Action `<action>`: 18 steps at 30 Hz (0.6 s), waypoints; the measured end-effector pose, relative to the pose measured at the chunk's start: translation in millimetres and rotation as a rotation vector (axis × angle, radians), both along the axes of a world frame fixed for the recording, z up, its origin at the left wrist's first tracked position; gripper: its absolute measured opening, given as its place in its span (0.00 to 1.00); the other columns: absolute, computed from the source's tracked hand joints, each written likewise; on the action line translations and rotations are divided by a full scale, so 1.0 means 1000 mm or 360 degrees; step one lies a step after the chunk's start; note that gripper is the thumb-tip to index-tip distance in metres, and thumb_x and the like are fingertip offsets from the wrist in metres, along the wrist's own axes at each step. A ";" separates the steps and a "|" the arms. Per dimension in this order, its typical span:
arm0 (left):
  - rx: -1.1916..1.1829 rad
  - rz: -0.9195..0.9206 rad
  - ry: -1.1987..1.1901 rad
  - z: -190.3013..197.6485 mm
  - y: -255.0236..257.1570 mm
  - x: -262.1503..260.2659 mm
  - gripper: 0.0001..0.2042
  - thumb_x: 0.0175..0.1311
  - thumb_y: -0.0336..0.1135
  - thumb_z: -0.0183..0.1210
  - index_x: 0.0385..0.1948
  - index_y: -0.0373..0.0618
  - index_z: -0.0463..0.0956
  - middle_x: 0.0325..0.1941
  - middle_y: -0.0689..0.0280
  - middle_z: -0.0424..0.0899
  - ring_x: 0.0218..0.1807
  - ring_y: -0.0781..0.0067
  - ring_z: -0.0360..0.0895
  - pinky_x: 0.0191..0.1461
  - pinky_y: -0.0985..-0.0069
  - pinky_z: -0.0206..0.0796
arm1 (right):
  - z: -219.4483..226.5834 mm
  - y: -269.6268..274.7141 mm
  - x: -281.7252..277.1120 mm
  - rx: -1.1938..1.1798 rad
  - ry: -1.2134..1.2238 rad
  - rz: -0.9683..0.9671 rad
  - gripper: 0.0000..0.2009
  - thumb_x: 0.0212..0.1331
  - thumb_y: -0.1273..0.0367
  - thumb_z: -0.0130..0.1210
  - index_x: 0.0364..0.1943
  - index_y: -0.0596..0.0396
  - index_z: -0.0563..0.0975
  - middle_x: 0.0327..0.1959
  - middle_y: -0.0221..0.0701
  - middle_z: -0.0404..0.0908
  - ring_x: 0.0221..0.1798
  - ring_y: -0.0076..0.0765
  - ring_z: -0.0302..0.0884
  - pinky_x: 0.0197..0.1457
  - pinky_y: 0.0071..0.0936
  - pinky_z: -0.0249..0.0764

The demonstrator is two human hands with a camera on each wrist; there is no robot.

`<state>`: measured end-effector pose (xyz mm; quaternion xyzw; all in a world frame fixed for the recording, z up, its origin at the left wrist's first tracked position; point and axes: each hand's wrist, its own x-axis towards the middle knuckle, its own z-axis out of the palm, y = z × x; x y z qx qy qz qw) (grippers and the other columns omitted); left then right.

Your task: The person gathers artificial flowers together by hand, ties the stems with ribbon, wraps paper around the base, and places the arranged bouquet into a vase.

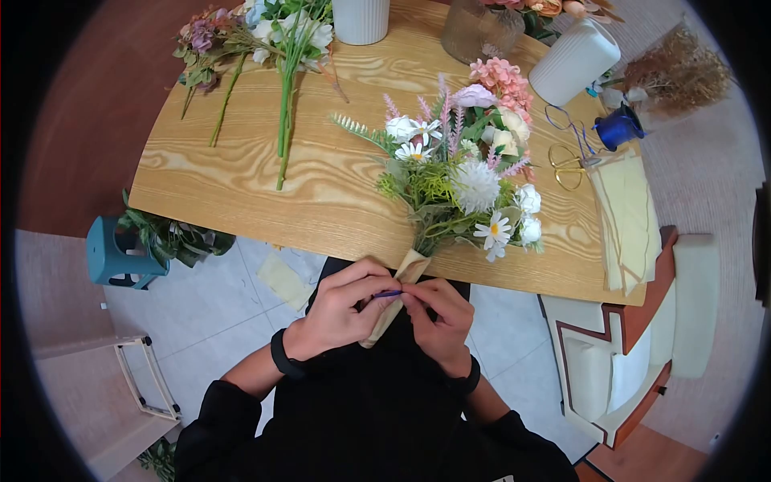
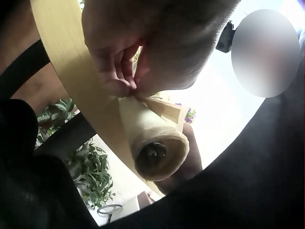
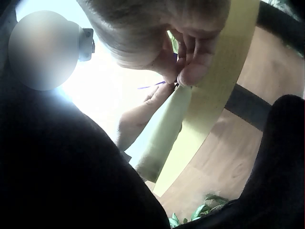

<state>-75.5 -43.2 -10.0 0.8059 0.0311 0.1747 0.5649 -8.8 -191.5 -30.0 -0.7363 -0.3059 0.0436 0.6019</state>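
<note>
Left hand (image 1: 341, 309): fingers curled, pinching a thin purple ribbon (image 1: 388, 295) against the cream paper-wrapped stem bundle (image 1: 395, 301). Right hand (image 1: 438, 317): fingers curled in too, pinching the same ribbon from the other side, thumb and fingertips pressed at the wrap. Both hands meeting just off the near edge of the worktop, over the lap.

Left wrist view: paper roll (image 2: 155, 138) seen end-on, stems dark inside the tube, fingers (image 2: 116, 71) pinched at its upper edge. Right wrist view: a short purple strand (image 3: 152, 86) sticking out beside the fingertips (image 3: 190, 71), wrap (image 3: 164, 131) slanting down and away.

Bundle belongs to a mixed artificial bouquet (image 1: 462, 181): white daisies, a white pompon, pink hydrangea, green filler, heads lying on the light wooden worktop (image 1: 241, 177), wrapped stems overhanging toward the body.

Progress, judged: flowers gathered, stems wrapped in paper; ribbon at the wrap but no knot or bow discernible, so tying looks underway, not finished.

Further out: blue ribbon spool (image 1: 618, 128), gold-handled scissors (image 1: 566, 165), stack of pale yellow paper sheets (image 1: 626, 217) at the right edge. Loose stems with pale blooms (image 1: 285, 48) and dusky pink ones (image 1: 205, 44) at the far left. White ribbed vase (image 1: 361, 20) upright, second white vase (image 1: 574, 60) tilted. Teal stool (image 1: 116, 253) on the floor.
</note>
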 end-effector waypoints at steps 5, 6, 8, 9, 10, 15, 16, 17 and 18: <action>0.0216 -0.0038 -0.0217 -0.008 0.001 0.001 0.07 0.48 0.21 0.61 0.31 0.37 0.78 0.31 0.62 0.77 0.29 0.66 0.77 0.30 0.77 0.69 | 0.000 0.001 0.002 -0.0026 -0.0164 -0.0051 0.04 0.47 0.80 0.59 0.29 0.62 0.78 0.25 0.34 0.77 0.23 0.25 0.72 0.24 0.17 0.67; 0.0255 -0.0023 -0.0225 -0.008 0.001 0.001 0.07 0.48 0.21 0.61 0.31 0.37 0.78 0.31 0.62 0.78 0.28 0.67 0.77 0.29 0.77 0.68 | 0.000 0.002 0.002 -0.0026 -0.0165 -0.0049 0.04 0.47 0.80 0.59 0.29 0.62 0.78 0.25 0.34 0.77 0.23 0.25 0.72 0.24 0.17 0.67; 0.0291 -0.0010 -0.0232 -0.008 -0.001 0.000 0.06 0.49 0.22 0.61 0.30 0.37 0.78 0.31 0.62 0.78 0.26 0.67 0.77 0.27 0.77 0.68 | -0.001 0.002 0.001 0.0001 -0.0150 -0.0052 0.04 0.47 0.81 0.59 0.29 0.63 0.78 0.25 0.34 0.77 0.23 0.25 0.72 0.24 0.17 0.66; 0.0295 0.0031 -0.0184 -0.005 -0.003 0.001 0.06 0.49 0.22 0.61 0.30 0.37 0.77 0.31 0.63 0.77 0.24 0.69 0.76 0.25 0.77 0.67 | -0.001 0.002 0.001 -0.0002 -0.0150 -0.0053 0.04 0.47 0.81 0.59 0.29 0.63 0.78 0.25 0.34 0.77 0.23 0.25 0.72 0.24 0.17 0.66; 0.0300 0.0072 -0.0138 -0.004 -0.005 0.002 0.06 0.49 0.22 0.60 0.29 0.37 0.77 0.30 0.63 0.77 0.22 0.70 0.75 0.24 0.78 0.66 | 0.000 0.002 0.000 -0.0010 -0.0153 -0.0042 0.05 0.47 0.81 0.58 0.29 0.63 0.78 0.25 0.34 0.77 0.23 0.25 0.72 0.24 0.17 0.66; 0.0090 0.0087 0.0018 -0.011 -0.009 0.001 0.05 0.52 0.22 0.59 0.30 0.36 0.74 0.28 0.64 0.74 0.18 0.78 0.65 0.22 0.81 0.58 | 0.000 0.002 0.001 -0.0034 -0.0152 -0.0006 0.06 0.46 0.82 0.59 0.30 0.63 0.77 0.26 0.33 0.77 0.22 0.24 0.72 0.23 0.18 0.66; 0.0016 0.0096 0.0031 -0.011 -0.009 0.001 0.04 0.53 0.22 0.58 0.30 0.36 0.73 0.27 0.65 0.72 0.17 0.81 0.61 0.21 0.83 0.55 | 0.000 0.003 0.002 -0.0039 -0.0197 -0.0012 0.06 0.45 0.81 0.60 0.30 0.62 0.78 0.25 0.33 0.76 0.21 0.26 0.73 0.22 0.18 0.67; 0.0017 0.0099 0.0034 -0.011 -0.009 0.000 0.04 0.53 0.22 0.58 0.30 0.36 0.73 0.27 0.65 0.72 0.17 0.81 0.61 0.21 0.83 0.55 | 0.001 0.003 0.002 -0.0044 -0.0242 -0.0016 0.06 0.44 0.80 0.61 0.29 0.61 0.78 0.24 0.32 0.76 0.20 0.28 0.74 0.21 0.19 0.68; -0.0053 0.0105 0.0079 -0.010 -0.010 -0.001 0.03 0.55 0.22 0.57 0.30 0.36 0.74 0.27 0.66 0.72 0.18 0.82 0.59 0.21 0.83 0.54 | -0.001 0.003 0.002 -0.0043 -0.0241 -0.0012 0.06 0.44 0.80 0.61 0.29 0.61 0.78 0.24 0.32 0.76 0.20 0.28 0.74 0.21 0.19 0.68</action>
